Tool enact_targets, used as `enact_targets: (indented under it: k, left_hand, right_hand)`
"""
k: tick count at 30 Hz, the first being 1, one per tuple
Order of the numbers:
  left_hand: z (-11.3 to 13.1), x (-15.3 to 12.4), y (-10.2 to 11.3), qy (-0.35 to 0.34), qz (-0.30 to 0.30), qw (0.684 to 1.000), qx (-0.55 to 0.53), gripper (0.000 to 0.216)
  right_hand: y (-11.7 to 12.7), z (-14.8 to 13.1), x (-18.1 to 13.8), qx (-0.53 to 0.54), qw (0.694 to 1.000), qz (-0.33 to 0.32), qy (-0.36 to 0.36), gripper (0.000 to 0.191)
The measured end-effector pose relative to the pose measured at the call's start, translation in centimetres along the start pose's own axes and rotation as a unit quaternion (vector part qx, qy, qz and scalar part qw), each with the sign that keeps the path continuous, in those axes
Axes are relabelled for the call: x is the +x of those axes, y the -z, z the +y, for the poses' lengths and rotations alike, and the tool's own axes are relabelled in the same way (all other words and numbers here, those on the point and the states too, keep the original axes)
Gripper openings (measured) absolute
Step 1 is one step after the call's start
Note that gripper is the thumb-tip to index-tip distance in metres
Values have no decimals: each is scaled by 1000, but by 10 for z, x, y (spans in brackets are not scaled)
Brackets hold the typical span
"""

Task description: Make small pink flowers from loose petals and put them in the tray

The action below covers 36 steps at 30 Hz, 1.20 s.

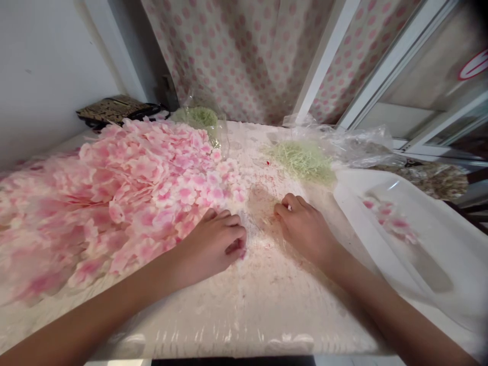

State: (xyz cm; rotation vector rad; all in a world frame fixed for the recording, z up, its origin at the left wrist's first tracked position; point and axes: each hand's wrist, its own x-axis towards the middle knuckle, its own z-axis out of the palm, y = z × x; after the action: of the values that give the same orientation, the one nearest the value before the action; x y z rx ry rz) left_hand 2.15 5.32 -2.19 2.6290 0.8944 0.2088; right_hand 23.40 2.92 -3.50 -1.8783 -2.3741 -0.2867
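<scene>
My left hand is closed at the right edge of a big heap of pink and white artificial flower petals. Its fingers curl toward the tabletop, and a trace of pink shows by the fingertips; what they hold, if anything, is too small to name. Across a narrow strip of table, my right hand is closed too, thumb and fingers pinched together. A tiny pale spot shows at that pinch, and I cannot make out what it is. Thin green strands lie in a loose tuft beyond my right hand.
A white tray on the right holds several pink flower pieces. Clear plastic bags lie at the back, one around a green tuft. A patterned purse sits back left. Behind the table hangs a dotted curtain.
</scene>
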Motion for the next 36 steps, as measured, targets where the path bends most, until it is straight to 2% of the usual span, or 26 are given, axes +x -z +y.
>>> enact_targets:
  k: [3,8,10,14,18,23,30,36]
  left_hand:
    - [0,0,-3,-10,8,999,-35,10]
    - [4,0,-1,57,17,980,-188,9]
    - [5,-1,-1,82,16,962,-261,10]
    - [8,-1,-3,106,27,929,-353,7]
    - [8,0,-5,125,44,915,-381,12]
    - [8,2,-5,127,56,938,-317,13]
    - [13,0,-4,92,60,942,-316,14]
    - [15,-2,-5,82,52,936,-339,11]
  right_hand:
    - [0,3,-1,105,993,48,-11,11]
    - [0,7,-3,324,942,64,-64,8]
    - [1,7,-3,365,925,79,-65,7]
    - [2,5,-4,414,904,104,-21,13]
    - [5,0,-7,485,869,99,-14,15]
    - [10,-10,-12,561,823,84,-1,7]
    - [9,-22,-16,543,835,68,55,8]
    - [3,-26,-15,559,826,62,46,15]
